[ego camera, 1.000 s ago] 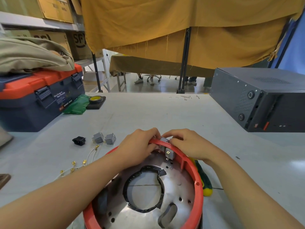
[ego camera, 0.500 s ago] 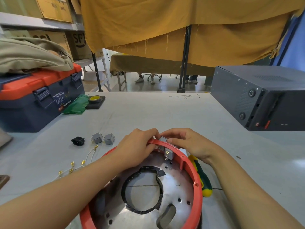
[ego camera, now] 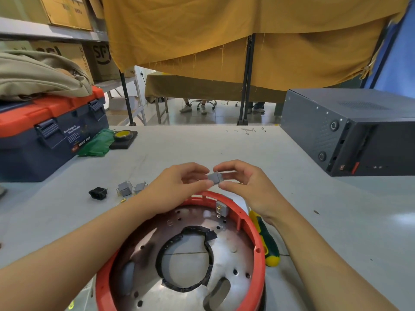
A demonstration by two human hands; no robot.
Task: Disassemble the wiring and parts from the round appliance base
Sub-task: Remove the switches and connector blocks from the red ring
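The round appliance base [ego camera: 251, 223] has a red plastic rim and a shiny metal floor with a black-edged central hole. It lies on the table close to me. A small grey switch [ego camera: 215, 178] is held just above the far rim, pinched between my left hand [ego camera: 179, 187] and my right hand [ego camera: 244, 185]. Another grey switch [ego camera: 221, 209] sits fixed inside the rim at the far right. Two removed grey switches [ego camera: 131, 188] and a black socket [ego camera: 98, 193] lie on the table to the left.
A green-and-yellow screwdriver [ego camera: 267, 241] lies right of the base. A blue and orange toolbox [ego camera: 47, 135] stands at far left, with green cloth and a tape roll [ego camera: 124, 135] beside it. A dark metal case [ego camera: 350, 129] fills the right. White wires with brass terminals [ego camera: 123, 200] peek out left of my arm.
Both hands were pressed on a grey switch at the base's far rim. That switch has come out of the rim, and both hands have lifted it a little above the base.
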